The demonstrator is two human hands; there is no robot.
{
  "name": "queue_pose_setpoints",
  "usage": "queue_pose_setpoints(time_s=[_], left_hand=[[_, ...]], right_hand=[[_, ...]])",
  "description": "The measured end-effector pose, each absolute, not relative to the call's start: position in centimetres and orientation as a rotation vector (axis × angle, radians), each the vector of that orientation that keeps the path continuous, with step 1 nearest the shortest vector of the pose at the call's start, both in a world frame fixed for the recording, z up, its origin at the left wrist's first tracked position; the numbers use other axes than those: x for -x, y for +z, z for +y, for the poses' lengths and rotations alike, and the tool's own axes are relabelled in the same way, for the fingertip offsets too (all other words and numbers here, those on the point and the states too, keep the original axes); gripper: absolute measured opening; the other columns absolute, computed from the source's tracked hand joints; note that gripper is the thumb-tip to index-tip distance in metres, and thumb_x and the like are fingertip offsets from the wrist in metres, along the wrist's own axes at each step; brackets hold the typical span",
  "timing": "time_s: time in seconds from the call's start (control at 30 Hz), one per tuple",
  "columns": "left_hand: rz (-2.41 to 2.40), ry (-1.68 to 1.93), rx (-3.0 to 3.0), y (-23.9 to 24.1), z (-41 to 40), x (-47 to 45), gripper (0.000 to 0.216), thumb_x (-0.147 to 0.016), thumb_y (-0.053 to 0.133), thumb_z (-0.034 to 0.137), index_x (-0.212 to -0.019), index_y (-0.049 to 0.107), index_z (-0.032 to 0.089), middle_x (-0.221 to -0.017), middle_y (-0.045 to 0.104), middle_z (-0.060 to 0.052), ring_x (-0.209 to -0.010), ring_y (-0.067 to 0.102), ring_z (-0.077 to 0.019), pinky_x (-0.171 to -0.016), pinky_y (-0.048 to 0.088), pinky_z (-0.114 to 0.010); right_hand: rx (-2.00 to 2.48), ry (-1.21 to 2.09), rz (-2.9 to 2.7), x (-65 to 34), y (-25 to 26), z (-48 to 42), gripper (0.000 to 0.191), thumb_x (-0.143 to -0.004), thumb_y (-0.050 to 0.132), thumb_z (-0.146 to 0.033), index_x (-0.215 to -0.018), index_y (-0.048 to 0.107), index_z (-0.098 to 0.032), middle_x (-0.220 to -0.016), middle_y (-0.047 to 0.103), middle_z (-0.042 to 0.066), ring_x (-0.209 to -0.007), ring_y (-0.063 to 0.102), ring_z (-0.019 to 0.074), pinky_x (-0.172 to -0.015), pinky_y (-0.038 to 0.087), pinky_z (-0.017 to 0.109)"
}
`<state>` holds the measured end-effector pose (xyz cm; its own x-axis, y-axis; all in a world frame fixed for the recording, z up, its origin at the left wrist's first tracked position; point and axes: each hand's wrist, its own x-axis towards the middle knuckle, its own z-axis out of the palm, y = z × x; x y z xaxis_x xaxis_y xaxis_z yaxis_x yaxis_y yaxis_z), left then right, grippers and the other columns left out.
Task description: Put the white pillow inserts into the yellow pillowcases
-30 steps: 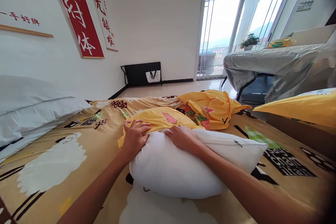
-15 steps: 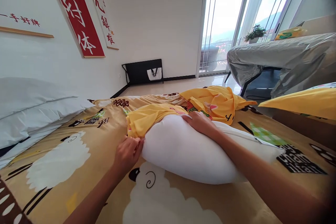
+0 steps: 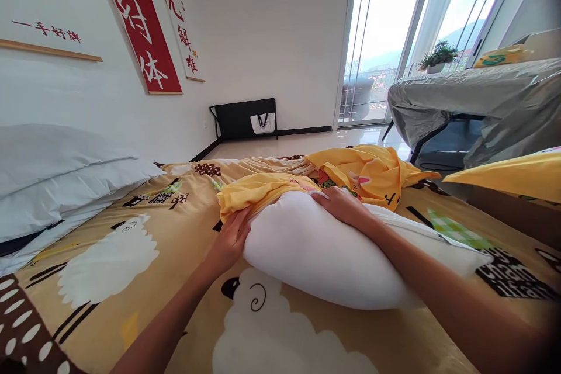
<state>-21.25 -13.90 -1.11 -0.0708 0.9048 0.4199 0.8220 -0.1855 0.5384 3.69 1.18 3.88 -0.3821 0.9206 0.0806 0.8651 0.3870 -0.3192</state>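
A plump white pillow (image 3: 307, 251) lies on the patterned bed sheet, its far left end covered by a yellow pillowcase (image 3: 258, 187). At the left corner of that end, my left hand (image 3: 230, 239) has its fingers closed on the pillowcase's edge, the fingertips partly hidden by the cloth. My right hand (image 3: 342, 204) reaches over the pillow and grips the pillowcase's hem at the far side; its fingers press against the pillow's top. The rest of the pillowcase spreads crumpled beyond the right hand, showing a printed rabbit and carrot.
White pillows (image 3: 65, 187) are stacked at the left by the wall. Another yellow-covered item (image 3: 512, 175) lies at the right edge. Beyond the bed stand a plastic-covered table (image 3: 473, 93) and a black folded panel (image 3: 236, 120) with a white bag.
My left hand has shifted from a bunched pinch to straighter fingers along the pillowcase's edge. My right hand stays on the hem. The view has turned slightly left.
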Motion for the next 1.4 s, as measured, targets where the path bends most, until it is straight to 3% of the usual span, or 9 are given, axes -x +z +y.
queue_pose_setpoints(time_s=[0.13,0.23,0.4,0.57,0.77,1.0,1.2,1.3,1.4], left_hand=[[1.984,1.006,-2.044,-0.7,-12.6,21.6,0.055,-0.095,0.029,0.041,-0.147,0.020,0.026,-0.155,0.020,-0.007,-0.143,0.014,-0.0234,-0.114,0.015,-0.051],[2.104,0.983,-2.065,-0.1,-10.2,22.1,0.051,-0.096,0.024,0.044,-0.144,0.028,0.031,-0.157,0.014,-0.007,-0.144,0.011,-0.0255,-0.112,0.012,-0.057],[2.196,0.774,-2.048,-1.0,-6.3,24.0,0.046,-0.095,0.024,0.046,-0.134,0.045,0.033,-0.147,0.039,-0.008,-0.137,0.032,-0.0261,-0.105,0.024,-0.058],[2.339,1.026,-2.092,-1.7,-7.7,23.8,0.039,-0.093,0.034,0.032,-0.122,0.057,0.021,-0.136,0.051,-0.012,-0.129,0.041,-0.0254,-0.106,0.023,-0.053],[1.785,1.384,-1.832,1.5,-11.8,20.5,0.041,-0.090,0.036,0.045,-0.084,0.066,0.017,-0.087,0.069,-0.007,-0.085,0.062,-0.0195,-0.082,0.047,-0.034],[1.878,1.045,-1.802,3.3,-12.1,17.0,0.043,-0.080,0.053,0.049,-0.110,0.059,0.018,-0.115,0.063,-0.010,-0.107,0.057,-0.0257,-0.092,0.045,-0.037],[1.941,0.904,-1.760,1.8,-13.2,17.1,0.038,-0.074,0.057,0.036,-0.109,0.059,0.019,-0.110,0.066,-0.008,-0.101,0.059,-0.0263,-0.085,0.045,-0.034],[1.978,1.005,-1.715,0.6,-13.8,16.7,0.037,-0.074,0.055,0.030,-0.109,0.057,0.019,-0.108,0.066,-0.008,-0.100,0.059,-0.0252,-0.084,0.044,-0.034],[1.979,1.100,-1.721,-0.5,-14.1,16.3,0.037,-0.076,0.052,0.027,-0.111,0.057,0.019,-0.110,0.064,-0.008,-0.103,0.057,-0.0247,-0.088,0.043,-0.035]], right_hand=[[1.572,0.319,-2.399,-3.7,4.0,0.7,0.049,-0.090,0.032,-0.050,-0.092,0.067,-0.016,-0.103,0.066,0.017,-0.097,0.059,0.0291,-0.072,0.040,0.032],[1.549,0.308,-2.425,-3.5,4.0,0.5,0.049,-0.091,0.031,-0.049,-0.090,0.067,-0.016,-0.101,0.066,0.017,-0.095,0.060,0.0288,-0.071,0.040,0.032],[1.535,0.310,-2.460,-2.9,3.7,0.5,0.047,-0.090,0.031,-0.048,-0.092,0.067,-0.018,-0.101,0.067,0.015,-0.097,0.059,0.0282,-0.073,0.039,0.032],[1.508,0.327,-2.477,-2.7,3.5,0.5,0.049,-0.090,0.030,-0.050,-0.096,0.067,-0.018,-0.102,0.066,0.014,-0.097,0.059,0.0279,-0.074,0.039,0.032],[1.521,0.333,-2.466,-2.8,3.6,0.6,0.048,-0.090,0.031,-0.049,-0.094,0.067,-0.017,-0.101,0.066,0.015,-0.096,0.060,0.0282,-0.073,0.040,0.032],[1.518,0.262,-2.477,-2.6,3.8,-0.7,0.047,-0.091,0.031,-0.047,-0.095,0.068,-0.019,-0.103,0.067,0.014,-0.097,0.060,0.0283,-0.074,0.040,0.033],[1.432,0.112,-2.465,-1.4,3.2,-3.4,0.043,-0.091,0.034,-0.047,-0.100,0.066,-0.020,-0.098,0.068,0.011,-0.092,0.060,0.0257,-0.073,0.040,0.032],[1.199,-0.100,-2.361,-0.9,3.0,-4.3,0.033,-0.089,0.043,-0.035,-0.111,0.060,-0.018,-0.107,0.063,0.011,-0.099,0.055,0.0255,-0.080,0.040,0.033],[0.928,-0.250,-2.369,-0.9,3.2,-5.5,0.028,-0.091,0.039,-0.024,-0.101,0.063,-0.016,-0.104,0.063,0.011,-0.101,0.053,0.0239,-0.087,0.037,0.033]])
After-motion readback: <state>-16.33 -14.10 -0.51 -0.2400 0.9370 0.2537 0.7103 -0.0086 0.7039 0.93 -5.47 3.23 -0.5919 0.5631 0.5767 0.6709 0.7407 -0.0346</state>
